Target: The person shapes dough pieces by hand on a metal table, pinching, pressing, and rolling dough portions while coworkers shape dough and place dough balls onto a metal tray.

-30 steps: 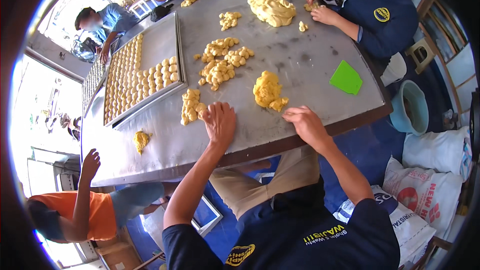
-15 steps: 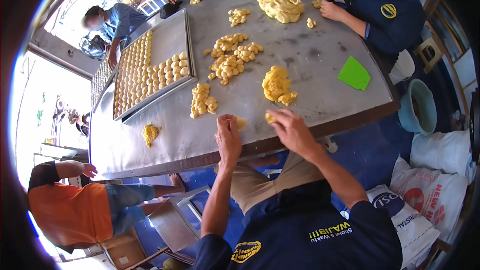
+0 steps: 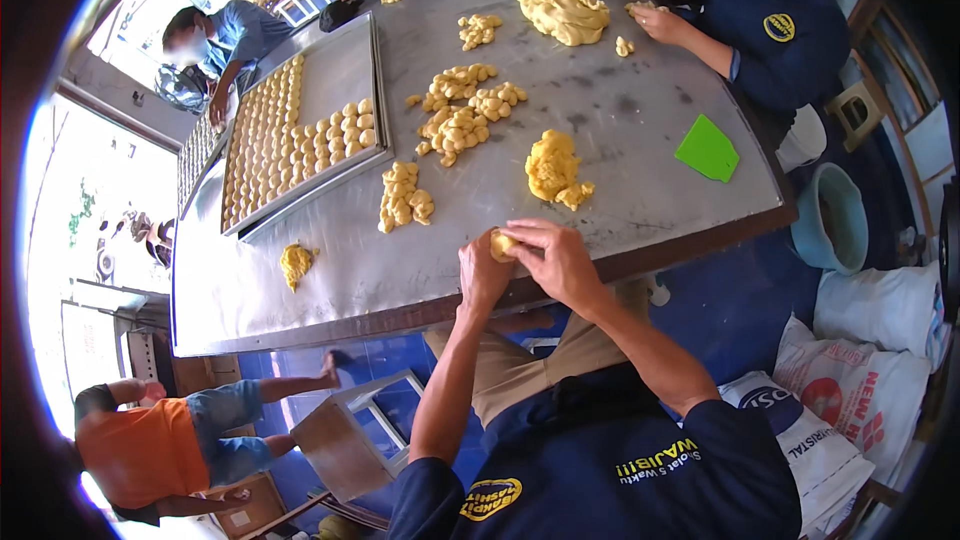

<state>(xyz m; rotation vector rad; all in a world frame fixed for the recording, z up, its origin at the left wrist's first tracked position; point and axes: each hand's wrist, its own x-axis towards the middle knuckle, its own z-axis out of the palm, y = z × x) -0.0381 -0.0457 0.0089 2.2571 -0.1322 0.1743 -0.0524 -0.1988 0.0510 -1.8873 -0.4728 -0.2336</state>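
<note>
Over the near edge of the table, my left hand [image 3: 482, 276] holds a small pale dough piece [image 3: 503, 246] in closed fingers. My right hand [image 3: 560, 265] meets it from the right, its fingertips pressed on the same piece. Yellow filling is not clearly visible between my fingers. Just beyond my hands sits a mound of yellow filling [image 3: 552, 168], with a smaller lump at its lower right. To the left of it is a cluster of small dough balls [image 3: 404, 202]; a larger cluster [image 3: 453, 132] is farther back.
A metal tray [image 3: 337, 62] with rows of dough balls stands at left. A green scraper [image 3: 708, 148] lies at right, a large dough mass [image 3: 562, 12] at the far side. Co-workers are around the table. A blue tub [image 3: 836, 218] and white sacks [image 3: 835, 380] are at right.
My hands have come together: the right hand moved left onto the dough piece in my left hand. A person in orange at lower left has shifted away from the table.
</note>
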